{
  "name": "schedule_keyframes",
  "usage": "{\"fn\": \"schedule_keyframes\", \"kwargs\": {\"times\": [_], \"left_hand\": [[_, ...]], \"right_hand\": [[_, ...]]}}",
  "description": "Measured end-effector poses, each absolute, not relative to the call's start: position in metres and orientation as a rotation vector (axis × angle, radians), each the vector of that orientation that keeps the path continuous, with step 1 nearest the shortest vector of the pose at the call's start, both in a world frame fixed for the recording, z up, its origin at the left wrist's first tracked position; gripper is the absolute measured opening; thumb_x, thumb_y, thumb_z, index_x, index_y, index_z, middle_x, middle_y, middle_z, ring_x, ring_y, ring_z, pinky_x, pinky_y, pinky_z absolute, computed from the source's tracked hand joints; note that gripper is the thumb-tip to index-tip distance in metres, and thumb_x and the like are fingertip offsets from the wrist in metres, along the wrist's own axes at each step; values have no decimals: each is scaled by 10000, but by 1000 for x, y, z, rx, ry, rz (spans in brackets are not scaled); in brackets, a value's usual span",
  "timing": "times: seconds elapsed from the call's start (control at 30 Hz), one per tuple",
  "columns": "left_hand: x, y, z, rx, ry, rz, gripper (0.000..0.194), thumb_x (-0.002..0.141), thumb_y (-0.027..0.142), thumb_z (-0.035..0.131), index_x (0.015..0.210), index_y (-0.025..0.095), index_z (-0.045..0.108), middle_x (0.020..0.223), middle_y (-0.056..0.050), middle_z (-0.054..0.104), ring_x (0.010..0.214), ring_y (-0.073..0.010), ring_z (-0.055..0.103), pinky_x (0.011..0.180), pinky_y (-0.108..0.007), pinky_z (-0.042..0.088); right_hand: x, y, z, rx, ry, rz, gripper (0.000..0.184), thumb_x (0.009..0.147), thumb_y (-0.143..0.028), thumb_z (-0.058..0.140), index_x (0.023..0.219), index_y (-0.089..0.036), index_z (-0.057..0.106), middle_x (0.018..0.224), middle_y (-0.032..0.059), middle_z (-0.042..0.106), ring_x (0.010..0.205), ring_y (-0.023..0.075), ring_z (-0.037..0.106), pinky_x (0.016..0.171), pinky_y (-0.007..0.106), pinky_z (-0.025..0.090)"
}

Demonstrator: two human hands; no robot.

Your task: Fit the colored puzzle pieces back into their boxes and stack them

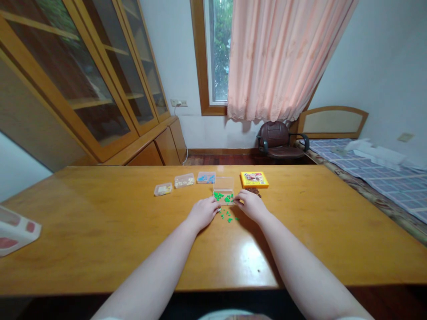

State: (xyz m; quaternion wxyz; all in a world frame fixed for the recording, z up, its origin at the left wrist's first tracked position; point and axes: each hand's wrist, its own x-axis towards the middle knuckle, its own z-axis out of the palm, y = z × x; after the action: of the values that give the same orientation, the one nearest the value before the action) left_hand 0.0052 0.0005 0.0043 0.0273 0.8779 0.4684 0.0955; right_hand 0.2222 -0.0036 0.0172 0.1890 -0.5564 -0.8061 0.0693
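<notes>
In front of me an open clear plastic box (224,203) holds small green pieces (218,196), its lid (223,182) raised at the back. More loose green pieces (230,219) are scattered on the table just this side of it. My left hand (204,212) is at the box's front left corner, fingers curled together, and whatever they grip is hidden. Against the right side of the box, my right hand (251,205) has thumb and fingertips pinched together; anything between them is too small to name. A pile of dark brown pieces (254,192) lies just beyond the right hand.
Further back on the wooden table (133,231) stand clear boxes with blue pieces (206,178), cream pieces (184,181) and pale yellow pieces (163,190). A yellow box (254,179) lies at the back right. A white plastic object (18,231) is at the left edge.
</notes>
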Motion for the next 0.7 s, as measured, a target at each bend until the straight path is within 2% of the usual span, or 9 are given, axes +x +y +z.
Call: {"fn": "schedule_keyframes", "kwargs": {"times": [0.2, 0.37, 0.53, 0.7], "left_hand": [[11, 1, 3, 2735, 1526, 214, 196, 898, 283, 473, 948, 226, 654, 961, -54, 595, 856, -183, 592, 763, -297, 457], [10, 3, 1, 2725, 1542, 196, 200, 905, 289, 462, 913, 206, 644, 944, -60, 593, 843, -181, 592, 750, -293, 455], [4, 3, 0, 2738, 1526, 236, 177, 897, 296, 487, 904, 206, 639, 939, -54, 595, 838, -182, 589, 740, -290, 451], [0, 6, 9, 2709, 1509, 451, 178, 904, 285, 483, 944, 214, 641, 969, -51, 599, 883, -160, 574, 787, -265, 435]], "right_hand": [[214, 1, 7, -1573, -2152, 156, 215, 908, -292, 507, 1025, -201, 662, 986, 57, 637, 901, 152, 592, 787, 231, 424], [209, -7, 8, -1507, -2338, 185, 222, 907, -308, 491, 909, -208, 690, 913, 52, 652, 832, 152, 600, 739, 231, 422], [197, -12, 6, -1496, -2484, 130, 258, 910, -300, 461, 896, -210, 702, 915, 58, 659, 827, 162, 608, 719, 228, 424], [190, -12, 6, -1538, -2529, 72, 261, 903, -305, 466, 891, -208, 708, 910, 62, 663, 834, 181, 618, 716, 237, 436]]}}
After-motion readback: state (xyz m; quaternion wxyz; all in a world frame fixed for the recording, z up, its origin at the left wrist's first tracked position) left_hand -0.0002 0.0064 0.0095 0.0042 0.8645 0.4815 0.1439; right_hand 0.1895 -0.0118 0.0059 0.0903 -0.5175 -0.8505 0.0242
